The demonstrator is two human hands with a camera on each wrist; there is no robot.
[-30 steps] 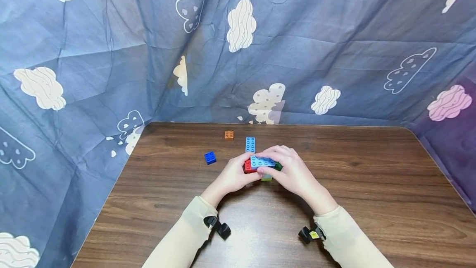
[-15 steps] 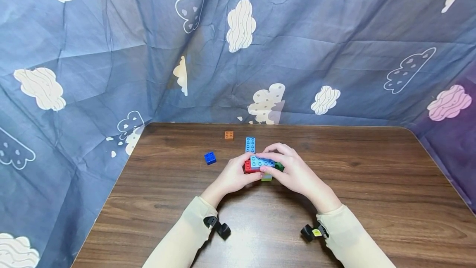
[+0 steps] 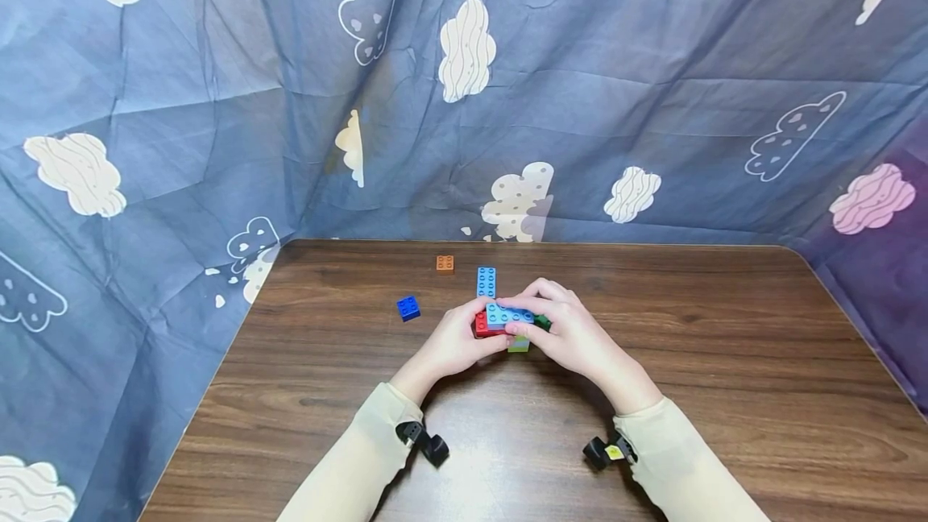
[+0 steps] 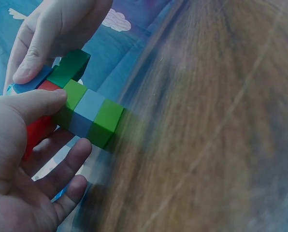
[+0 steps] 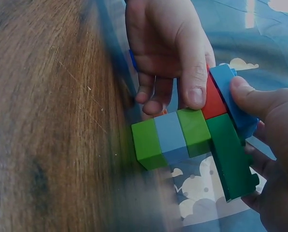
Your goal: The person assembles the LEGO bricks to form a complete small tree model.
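Observation:
My left hand grips the red brick of a stacked build, its thumb on the near side. The right hand pinches a light blue long brick that lies on top of the red one. In the right wrist view a dark green brick sits beside the red one. Below them is a column of a lime brick, a pale blue-grey brick and another lime brick. The underside of the light blue brick is hidden.
On the brown wooden table lie a dark blue brick, an orange brick and another light blue long brick, just behind the hands. A blue cloth with cloud prints hangs behind the table.
Over the last second my right hand has shifted slightly on the light blue brick, its fingers bending a little differently. The left hand and the build look almost unmoved.

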